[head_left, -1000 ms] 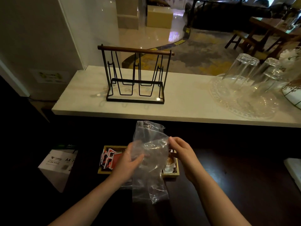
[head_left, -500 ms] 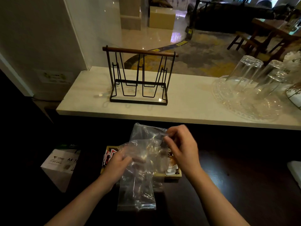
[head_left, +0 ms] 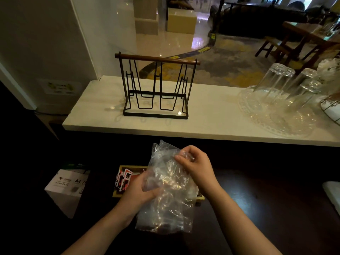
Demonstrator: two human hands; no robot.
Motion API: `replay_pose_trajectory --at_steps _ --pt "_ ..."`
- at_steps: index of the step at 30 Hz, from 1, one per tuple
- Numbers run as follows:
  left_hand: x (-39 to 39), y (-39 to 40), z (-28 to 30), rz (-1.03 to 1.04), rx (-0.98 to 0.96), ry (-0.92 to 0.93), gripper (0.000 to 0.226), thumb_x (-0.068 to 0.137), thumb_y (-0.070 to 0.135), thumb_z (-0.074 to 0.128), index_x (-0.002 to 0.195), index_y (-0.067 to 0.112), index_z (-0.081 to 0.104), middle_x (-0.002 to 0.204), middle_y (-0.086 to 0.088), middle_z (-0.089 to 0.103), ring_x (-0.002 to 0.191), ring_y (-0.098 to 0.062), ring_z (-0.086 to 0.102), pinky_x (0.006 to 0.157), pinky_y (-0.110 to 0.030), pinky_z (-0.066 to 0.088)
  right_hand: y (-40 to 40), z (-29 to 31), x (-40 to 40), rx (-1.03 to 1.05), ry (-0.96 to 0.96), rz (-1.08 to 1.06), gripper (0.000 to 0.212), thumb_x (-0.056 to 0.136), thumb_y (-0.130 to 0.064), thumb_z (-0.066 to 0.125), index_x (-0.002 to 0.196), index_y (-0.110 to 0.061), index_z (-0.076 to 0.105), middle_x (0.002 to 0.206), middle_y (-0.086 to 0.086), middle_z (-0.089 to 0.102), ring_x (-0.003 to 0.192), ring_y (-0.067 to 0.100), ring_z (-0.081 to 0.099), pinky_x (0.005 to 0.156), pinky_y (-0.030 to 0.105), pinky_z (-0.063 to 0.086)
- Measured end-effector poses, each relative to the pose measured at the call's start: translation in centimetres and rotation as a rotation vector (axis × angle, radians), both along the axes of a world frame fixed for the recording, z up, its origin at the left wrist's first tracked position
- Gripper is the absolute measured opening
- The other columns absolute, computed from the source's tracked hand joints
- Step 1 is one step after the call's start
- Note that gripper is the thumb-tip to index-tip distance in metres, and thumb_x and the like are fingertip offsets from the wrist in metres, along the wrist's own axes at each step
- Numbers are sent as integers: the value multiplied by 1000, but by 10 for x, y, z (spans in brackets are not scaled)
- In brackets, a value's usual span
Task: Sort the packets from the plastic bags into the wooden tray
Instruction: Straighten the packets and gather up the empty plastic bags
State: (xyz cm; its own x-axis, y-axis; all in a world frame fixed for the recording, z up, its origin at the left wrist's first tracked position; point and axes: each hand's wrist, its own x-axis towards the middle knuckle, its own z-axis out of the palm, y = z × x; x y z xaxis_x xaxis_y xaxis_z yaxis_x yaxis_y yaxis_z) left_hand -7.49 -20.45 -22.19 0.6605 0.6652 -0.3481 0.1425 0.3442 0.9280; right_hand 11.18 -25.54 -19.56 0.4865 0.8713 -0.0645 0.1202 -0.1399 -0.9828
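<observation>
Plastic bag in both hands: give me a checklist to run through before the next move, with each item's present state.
1. Left hand grips the plastic bag at mid-height: ok.
2. Right hand pinches the bag near its top: ok.
3. Bag emptied of packets: cannot tell; the crumpled film shows only glare and dark patches at the bottom.
4. Wooden tray within reach, right behind the bag: ok.
5. Red-and-white packets standing in the tray's left end: ok.
6. Right part of the tray free for more packets: cannot tell; the bag hides it.
</observation>
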Motion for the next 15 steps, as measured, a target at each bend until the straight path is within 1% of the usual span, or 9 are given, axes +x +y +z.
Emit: replay_pose_trajectory --at_steps 2,4,5,7,9,11,12,13,15 --pt "1 0 0 32 26 32 43 77 12 69 117 22 57 107 -5 73 96 -21 71 81 -38 58 1 2 5 -1 -34 -37 17 79 -21 74 71 -19 59 59 -7 59 51 6 53 49 26 45" --pt "1 2 0 50 60 57 31 83 13 64 114 16 60 103 -10 74 92 -24 72 82 -43 57 2 3 11 -11 -198 -91 17 77 -24 76 71 -22 60 61 -7 58 54 1 51 53 20 43" --pt "2 2 2 56 73 62 27 85 12 61 112 14 60 99 -11 75 90 -25 72 80 -41 58 2 4 14 -11 -271 -119 16 76 -24 77 73 -22 61 62 -7 57 55 1 48 54 16 41" --pt "3 2 4 52 91 70 20 88 10 57 108 10 61 94 -10 76 87 -24 73 74 -36 59 2 6 17 4 -318 -202 21 73 -22 79 83 -21 61 65 -5 55 57 1 48 55 13 40" --pt "4 3 5 46 101 72 17 90 9 54 105 9 61 94 -10 75 88 -22 73 73 -30 59 3 3 21 32 -243 -349 30 73 -18 79 93 -23 58 69 -3 56 57 -1 52 58 13 43" --pt "4 4 2 91 120 65 18 91 9 54 107 9 62 97 -9 75 90 -17 72 72 -24 58 2 3 24 108 1 -453 30 78 -15 75 98 -21 53 74 1 56 52 3 54 56 22 46" --pt "3 5 1 141 129 62 18 91 9 54 107 11 62 97 -5 75 88 -11 71 69 -19 56 0 2 25 145 126 -447 26 81 -15 71 97 -19 51 76 3 55 47 8 53 52 26 46" --pt "2 5 1 194 134 54 16 92 9 54 104 14 63 93 1 75 85 -5 71 66 -14 54 -2 3 24 157 212 -410 21 85 -17 67 96 -17 50 78 5 54 44 12 52 47 27 45" --pt "1 8 0 273 170 49 16 92 9 52 97 21 62 85 13 75 81 4 68 63 -7 49 -10 3 14 98 266 -283 17 87 -23 63 91 -14 50 78 8 57 43 16 52 41 26 43"
